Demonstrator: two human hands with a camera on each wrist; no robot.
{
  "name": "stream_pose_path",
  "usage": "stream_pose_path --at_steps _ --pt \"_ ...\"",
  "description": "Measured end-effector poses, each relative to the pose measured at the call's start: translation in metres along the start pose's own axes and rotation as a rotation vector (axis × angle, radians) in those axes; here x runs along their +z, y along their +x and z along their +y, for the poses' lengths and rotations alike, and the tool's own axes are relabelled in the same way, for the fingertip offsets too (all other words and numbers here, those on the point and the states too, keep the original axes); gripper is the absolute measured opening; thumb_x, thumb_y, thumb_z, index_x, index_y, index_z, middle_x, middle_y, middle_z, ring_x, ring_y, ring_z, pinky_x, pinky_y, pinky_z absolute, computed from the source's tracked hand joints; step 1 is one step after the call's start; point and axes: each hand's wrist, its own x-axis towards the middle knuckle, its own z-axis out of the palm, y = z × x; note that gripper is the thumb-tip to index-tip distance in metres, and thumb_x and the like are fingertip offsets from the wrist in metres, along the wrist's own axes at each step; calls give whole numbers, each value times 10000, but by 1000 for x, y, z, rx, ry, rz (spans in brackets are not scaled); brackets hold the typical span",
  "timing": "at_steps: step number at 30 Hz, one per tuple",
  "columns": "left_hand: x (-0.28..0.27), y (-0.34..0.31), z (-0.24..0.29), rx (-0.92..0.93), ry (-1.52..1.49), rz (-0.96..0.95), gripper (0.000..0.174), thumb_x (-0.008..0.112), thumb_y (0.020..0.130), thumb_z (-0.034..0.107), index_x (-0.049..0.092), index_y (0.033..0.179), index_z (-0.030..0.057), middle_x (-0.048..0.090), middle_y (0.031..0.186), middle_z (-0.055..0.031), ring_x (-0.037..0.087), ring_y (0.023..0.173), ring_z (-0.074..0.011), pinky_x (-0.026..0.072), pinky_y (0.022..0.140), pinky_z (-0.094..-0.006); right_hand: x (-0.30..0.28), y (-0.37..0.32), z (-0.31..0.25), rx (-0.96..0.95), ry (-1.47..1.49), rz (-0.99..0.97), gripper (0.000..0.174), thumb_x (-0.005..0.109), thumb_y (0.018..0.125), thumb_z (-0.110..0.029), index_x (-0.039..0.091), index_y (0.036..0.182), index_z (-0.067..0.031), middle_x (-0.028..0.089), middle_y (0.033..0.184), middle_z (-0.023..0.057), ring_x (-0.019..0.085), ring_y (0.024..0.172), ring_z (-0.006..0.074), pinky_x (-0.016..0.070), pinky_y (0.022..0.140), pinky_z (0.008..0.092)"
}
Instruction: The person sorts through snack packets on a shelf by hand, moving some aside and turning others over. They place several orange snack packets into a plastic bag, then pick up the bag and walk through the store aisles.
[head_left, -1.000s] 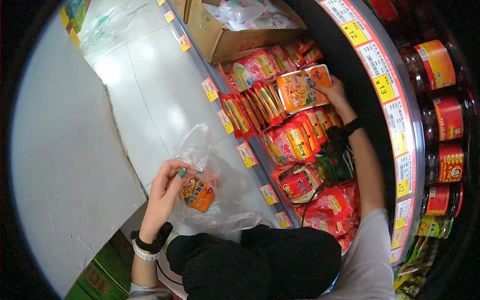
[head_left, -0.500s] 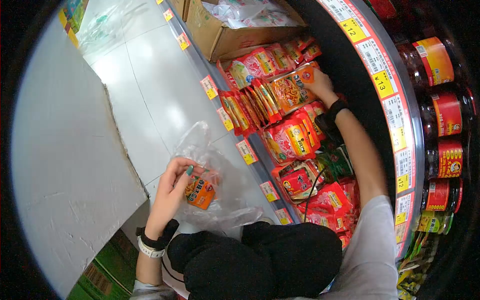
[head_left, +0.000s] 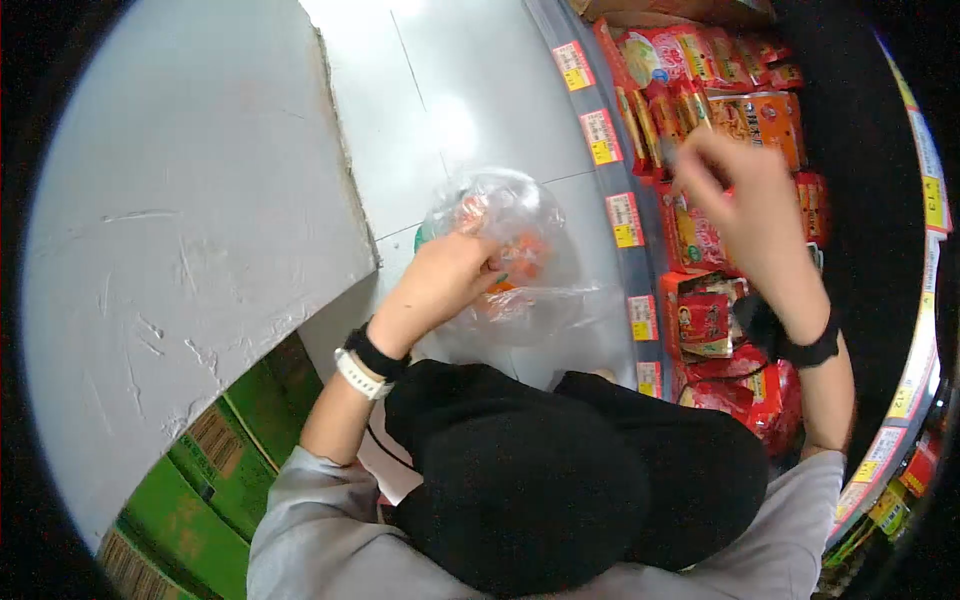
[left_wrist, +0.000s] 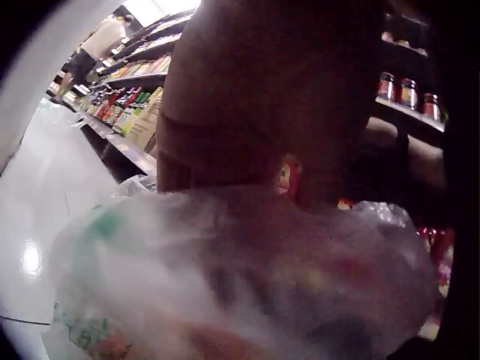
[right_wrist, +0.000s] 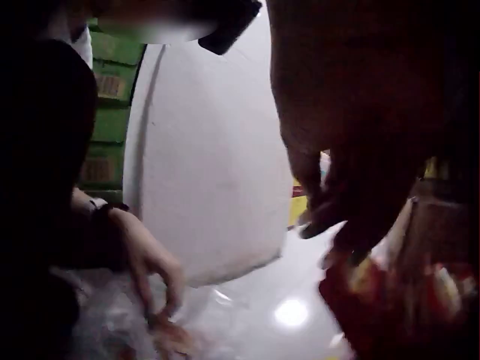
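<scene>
My left hand [head_left: 445, 280] grips the clear plastic bag [head_left: 560, 310] low over the floor, its fingers bent at the bag's gathered film. Orange packaging shows blurred through the plastic. In the left wrist view the bag [left_wrist: 247, 277] fills the lower half, in front of the hand. My right hand [head_left: 745, 190], blurred, hovers over the shelf packets with loosely bent fingers and nothing between them. An orange food packet [head_left: 775, 120] lies beyond it in the row, beside narrow upright red packets [head_left: 640, 115]. The right wrist view shows the right hand [right_wrist: 345, 172] dark.
A shelf edge with price tags [head_left: 625, 220] runs between floor and packets. Red packets [head_left: 740, 390] fill the shelf's near end. A grey-white panel [head_left: 200, 200] stands at left above green boxes [head_left: 210, 460]. Far down the aisle is a person [left_wrist: 101, 41].
My right hand has let go of the orange packet, now in the row, and drawn back from it. My left hand has closed on the bag's film. The head view has shifted.
</scene>
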Motion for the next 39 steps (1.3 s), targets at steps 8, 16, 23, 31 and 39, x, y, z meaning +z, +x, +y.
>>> stream_pose_path --at_steps 8,16,23,31,39 --pt "24 -9 23 -331 639 -46 74 603 707 61 570 752 13 626 757 -150 626 725 -284 510 639 -357 180 -29 -17 -296 675 -718 321 470 839 -68 501 1148 15 598 988 212 595 895 336 466 781 372" --pt "49 -1 -11 -171 629 345 645 615 676 -8 360 1267 34 446 1244 -191 433 1161 -352 422 895 -380 198 -44 36 22 107 -526 465 573 749 -117 409 1136 82 608 883 248 612 813 378 507 715 425" --pt "68 43 -31 164 689 202 597 641 630 29 450 1195 41 479 1182 -134 434 1146 -298 307 995 -433 198 -12 45 288 366 -499 502 636 744 -144 426 1169 23 595 952 190 593 916 282 483 749 377" --pt "58 36 -34 73 506 83 276 617 649 16 513 904 42 576 862 -153 560 846 -349 448 712 -417 218 -25 71 226 414 -562 422 590 739 -349 581 1070 -88 630 945 176 589 936 306 457 804 354" --pt "24 15 -23 103 199 -59 251 597 740 85 537 970 5 609 882 -202 592 782 -366 463 670 -400 179 -9 65 147 488 -644 472 382 887 -427 589 1088 -54 593 1087 184 579 973 313 434 853 363"
